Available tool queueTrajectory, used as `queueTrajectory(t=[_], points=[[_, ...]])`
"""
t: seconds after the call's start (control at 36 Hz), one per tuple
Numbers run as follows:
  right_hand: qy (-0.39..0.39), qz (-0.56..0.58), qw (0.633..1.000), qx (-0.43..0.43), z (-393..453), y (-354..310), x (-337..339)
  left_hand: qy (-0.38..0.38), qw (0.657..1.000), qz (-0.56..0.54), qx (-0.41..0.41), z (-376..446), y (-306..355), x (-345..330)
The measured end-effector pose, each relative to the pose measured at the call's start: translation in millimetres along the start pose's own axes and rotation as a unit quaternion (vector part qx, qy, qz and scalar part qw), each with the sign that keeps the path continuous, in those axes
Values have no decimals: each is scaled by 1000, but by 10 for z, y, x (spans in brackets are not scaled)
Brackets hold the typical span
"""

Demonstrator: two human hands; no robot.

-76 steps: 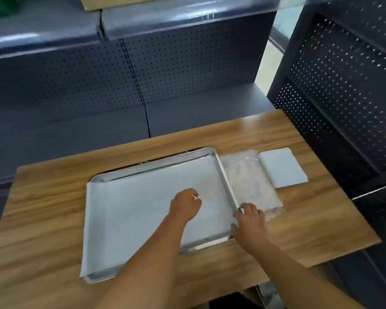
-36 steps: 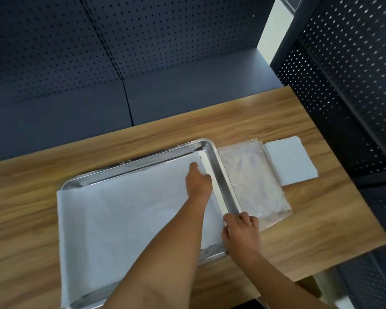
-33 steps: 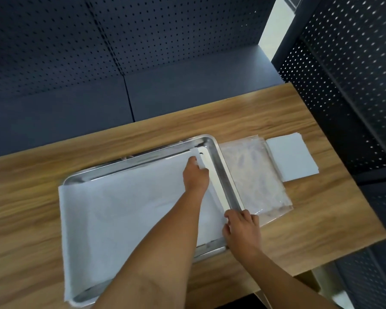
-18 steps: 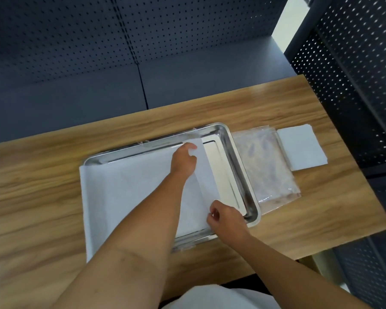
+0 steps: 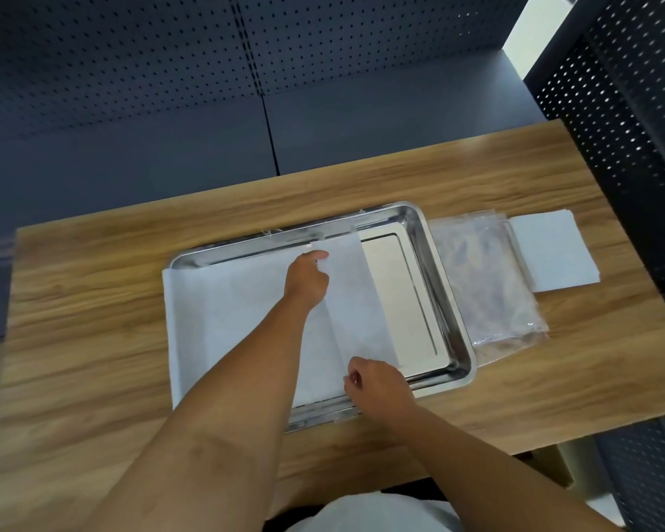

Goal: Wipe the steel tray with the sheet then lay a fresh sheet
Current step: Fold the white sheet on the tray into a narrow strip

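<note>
A steel tray [image 5: 444, 297] lies on the wooden table, its right part bare and shiny. A large white sheet [image 5: 238, 324] covers the rest and hangs over the tray's left rim. The sheet's right edge is folded back leftward. My left hand [image 5: 308, 280] pinches the far end of that folded edge. My right hand [image 5: 377, 385] pinches its near end at the tray's front rim. A stack of fresh white sheets [image 5: 553, 255] rests at the table's right end.
A clear plastic bag [image 5: 488, 286] lies between the tray and the stack of sheets. The wooden table [image 5: 93, 301] has dark perforated shelving behind it and a dark perforated panel [image 5: 630, 128] close on the right.
Both hands took hold of the sheet's right edge and drew it leftward, baring the right part of the tray. The camera view tilted further down.
</note>
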State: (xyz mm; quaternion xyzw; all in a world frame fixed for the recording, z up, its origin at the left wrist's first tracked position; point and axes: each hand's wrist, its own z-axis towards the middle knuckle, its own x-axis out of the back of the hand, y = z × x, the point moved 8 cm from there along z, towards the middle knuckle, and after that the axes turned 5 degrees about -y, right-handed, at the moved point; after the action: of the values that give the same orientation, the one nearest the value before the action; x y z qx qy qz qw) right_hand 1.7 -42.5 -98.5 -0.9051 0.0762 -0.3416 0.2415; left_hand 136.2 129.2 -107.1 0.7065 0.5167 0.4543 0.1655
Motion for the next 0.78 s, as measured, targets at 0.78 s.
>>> queueTrajectory(t=[0.78], points=[[101,174,973,-111,106,196,209,96,992,-46,-64,-73,99,28]])
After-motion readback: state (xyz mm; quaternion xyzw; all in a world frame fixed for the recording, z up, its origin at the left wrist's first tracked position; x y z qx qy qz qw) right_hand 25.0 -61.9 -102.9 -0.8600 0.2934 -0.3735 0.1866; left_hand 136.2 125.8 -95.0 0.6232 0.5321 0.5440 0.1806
